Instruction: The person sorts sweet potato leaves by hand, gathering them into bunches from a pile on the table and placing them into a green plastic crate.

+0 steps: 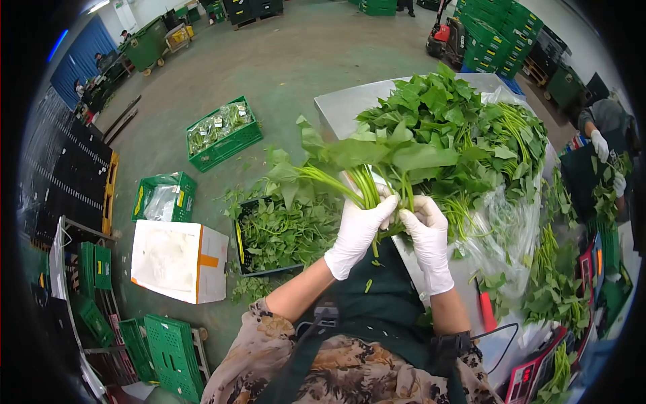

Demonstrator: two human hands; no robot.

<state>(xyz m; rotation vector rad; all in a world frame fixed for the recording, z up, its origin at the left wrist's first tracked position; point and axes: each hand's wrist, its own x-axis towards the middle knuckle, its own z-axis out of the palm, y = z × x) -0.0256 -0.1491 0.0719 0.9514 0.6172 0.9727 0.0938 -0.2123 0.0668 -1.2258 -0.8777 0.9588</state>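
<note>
My left hand, in a white glove, is closed around the stems of a bunch of leafy greens, whose broad leaves fan out above it. Close beside it my right hand, gloved too, pinches a green stem between thumb and fingers at the bunch's right side. Small stem pieces show against my dark apron below. A large heap of leafy greens covers much of the metal table, with clear plastic film on its near side. A red-handled tool lies right of my right hand.
A dark crate of loose greens stands on the floor left of the table. Beyond it are a white box and green crates. A scale is at lower right. A co-worker's gloved hand handles greens at far right.
</note>
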